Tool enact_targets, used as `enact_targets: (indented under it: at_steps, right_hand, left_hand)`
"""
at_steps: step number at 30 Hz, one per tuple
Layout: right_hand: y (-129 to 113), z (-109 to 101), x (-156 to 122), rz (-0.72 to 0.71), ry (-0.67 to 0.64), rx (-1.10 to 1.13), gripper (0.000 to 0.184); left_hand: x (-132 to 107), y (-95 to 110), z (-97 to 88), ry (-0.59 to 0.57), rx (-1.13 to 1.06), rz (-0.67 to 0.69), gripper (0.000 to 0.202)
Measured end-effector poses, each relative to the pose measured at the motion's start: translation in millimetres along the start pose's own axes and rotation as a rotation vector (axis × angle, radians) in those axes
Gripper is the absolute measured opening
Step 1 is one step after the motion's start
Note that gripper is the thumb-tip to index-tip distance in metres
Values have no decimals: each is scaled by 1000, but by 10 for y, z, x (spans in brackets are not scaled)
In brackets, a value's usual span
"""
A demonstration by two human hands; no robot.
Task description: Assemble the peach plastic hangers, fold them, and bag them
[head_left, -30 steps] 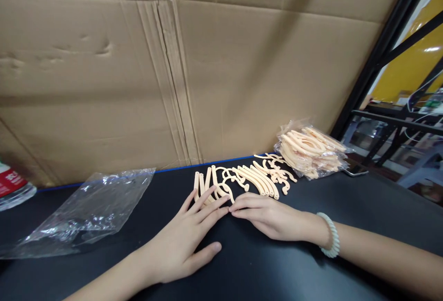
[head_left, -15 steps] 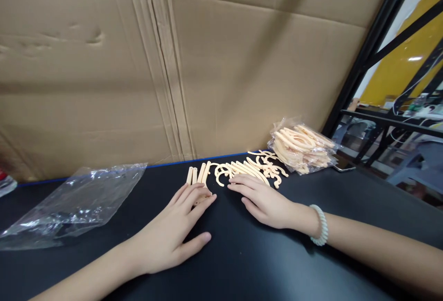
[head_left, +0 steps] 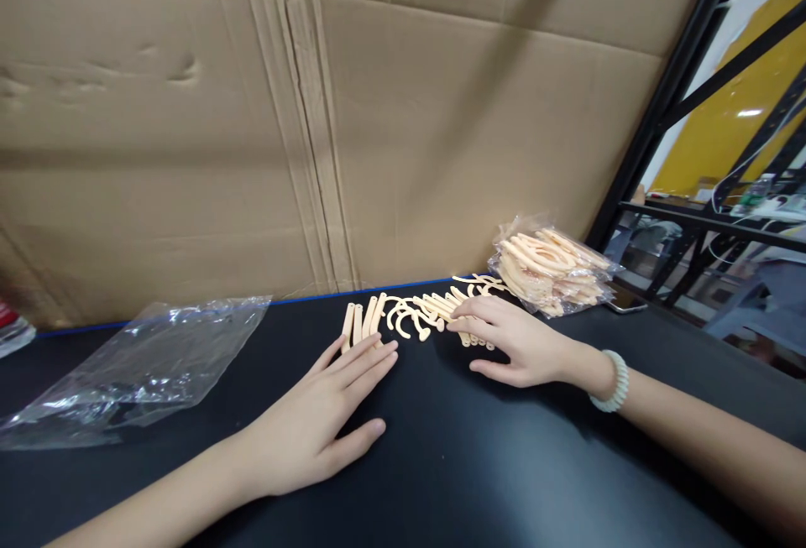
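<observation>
Cream sticks [head_left: 358, 326] are lying on the desk [head_left: 441, 464]. The left hand [head_left: 321, 418] is resting flat over some, gripping none; the right hand [head_left: 520, 338] is curving half-open over others, its hold unclear. Arranging is seemingly underway; lifting one would be calling for a pinch.

Left hand [head_left: 313, 415] palm down, right hand [head_left: 525, 340] loosely arched

4 cream rods [head_left: 358, 324] lie side by side, slightly slanted, lower ends partly hidden. Curved pcs [head_left: 403, 313] scattered just to R; next, approx. parallel cream strips [head_left: 434, 305], also part-covered.
</observation>
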State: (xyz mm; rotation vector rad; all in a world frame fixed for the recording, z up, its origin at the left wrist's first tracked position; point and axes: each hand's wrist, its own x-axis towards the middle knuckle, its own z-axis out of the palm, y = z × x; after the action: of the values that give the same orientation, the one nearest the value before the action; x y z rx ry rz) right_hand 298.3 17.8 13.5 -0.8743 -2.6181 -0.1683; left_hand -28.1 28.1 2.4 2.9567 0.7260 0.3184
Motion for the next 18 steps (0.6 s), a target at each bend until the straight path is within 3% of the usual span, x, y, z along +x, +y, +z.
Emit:
enact_targets:
  at_steps: [8, 12, 18]
  right_hand:
    - [161, 188, 9, 96, 38, 22, 15]
    - [252, 313, 96, 183, 119, -32, 15]
    - [406, 482, 381, 261, 163, -128, 18]
  left_hand:
    - [23, -13, -2, -38, -7, 13, 67]
    - [51, 14, -47, -108, 5, -4, 66]
    - [62, 9, -51, -108, -7, -18, 67]
